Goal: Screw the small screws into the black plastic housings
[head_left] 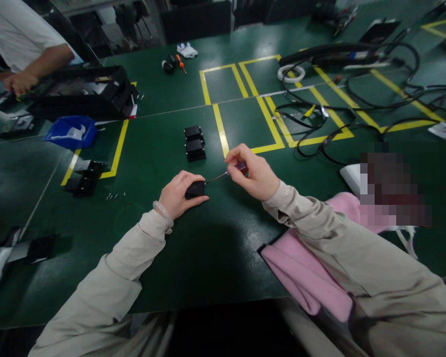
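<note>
My left hand [178, 193] grips a small black block [195, 190] between thumb and fingers, low over the green table. In my right hand [253, 171] is a screwdriver [223, 175], its dark reddish handle pinched in the fingers. The thin shaft slants down to the left, and its tip meets the right end of the block, where a small shiny spot shows. Just beyond my hands, two similar black blocks [195, 148] with shiny screw ends stand one behind the other. Several small screws [115, 196] lie loose to the left of my left hand.
Left are a blue bin [71, 131], more black parts [84, 177] and a long black tray [92, 91], with a co-worker's hand [21, 83] beside it. Black cables [319, 109] sprawl at right over yellow tape outlines. A pink cloth [308, 272] lies under my right forearm.
</note>
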The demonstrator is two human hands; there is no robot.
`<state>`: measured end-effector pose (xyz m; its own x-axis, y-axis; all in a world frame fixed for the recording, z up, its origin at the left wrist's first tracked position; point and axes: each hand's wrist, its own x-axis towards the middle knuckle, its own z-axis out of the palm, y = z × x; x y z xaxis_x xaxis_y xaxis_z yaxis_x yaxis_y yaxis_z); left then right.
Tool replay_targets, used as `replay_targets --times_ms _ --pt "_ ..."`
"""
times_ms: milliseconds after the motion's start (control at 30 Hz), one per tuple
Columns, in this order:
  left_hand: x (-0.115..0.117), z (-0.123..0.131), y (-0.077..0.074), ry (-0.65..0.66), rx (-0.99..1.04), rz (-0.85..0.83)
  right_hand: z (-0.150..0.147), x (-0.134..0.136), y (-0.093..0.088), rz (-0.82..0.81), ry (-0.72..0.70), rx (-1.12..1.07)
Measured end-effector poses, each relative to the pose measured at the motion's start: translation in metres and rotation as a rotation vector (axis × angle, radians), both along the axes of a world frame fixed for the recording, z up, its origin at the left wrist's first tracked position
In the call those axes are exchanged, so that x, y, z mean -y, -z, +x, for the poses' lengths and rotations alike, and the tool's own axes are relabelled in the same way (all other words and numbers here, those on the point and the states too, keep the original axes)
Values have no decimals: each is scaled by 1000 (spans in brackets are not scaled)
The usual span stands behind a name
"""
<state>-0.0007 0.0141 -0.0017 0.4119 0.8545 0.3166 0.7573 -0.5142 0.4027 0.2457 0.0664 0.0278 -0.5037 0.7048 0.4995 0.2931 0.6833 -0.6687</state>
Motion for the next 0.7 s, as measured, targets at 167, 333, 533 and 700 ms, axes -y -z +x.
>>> replay_targets --times_ms 167,333,533,700 --pt "0 0 0 -7 -3 -7 0 0 0 -13 -11 -5" --pt "0 0 -1 -6 -3 -9 0 1 -1 3 -20 -4" --pt "-1 0 0 -7 4 -12 0 0 -1 -20 -43 -15" --pt "0 0 0 -16 -1 -28 0 1 -2 -78 -16 -27"
